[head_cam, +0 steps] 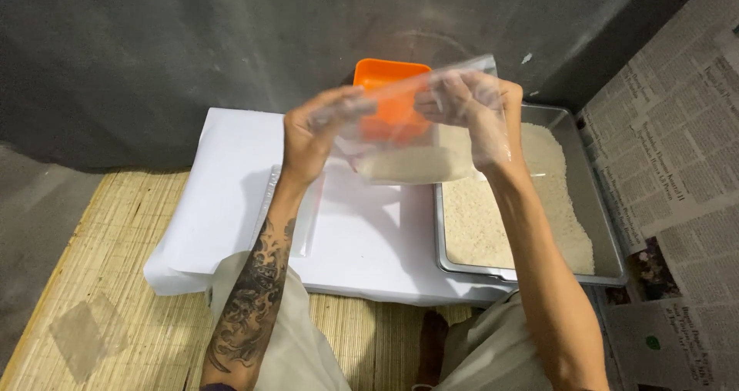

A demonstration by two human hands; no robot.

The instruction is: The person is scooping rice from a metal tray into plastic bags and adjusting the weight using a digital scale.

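Up between both hands (400, 118): rice bag (412, 156)

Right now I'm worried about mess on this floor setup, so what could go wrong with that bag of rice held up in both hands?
1. The clear plastic bag is held in mid-air by its top only, between left hand and right hand; a slip could drop it.
2. It hangs partly over the white paper, not fully over the metal tray, so spilled rice may scatter there.
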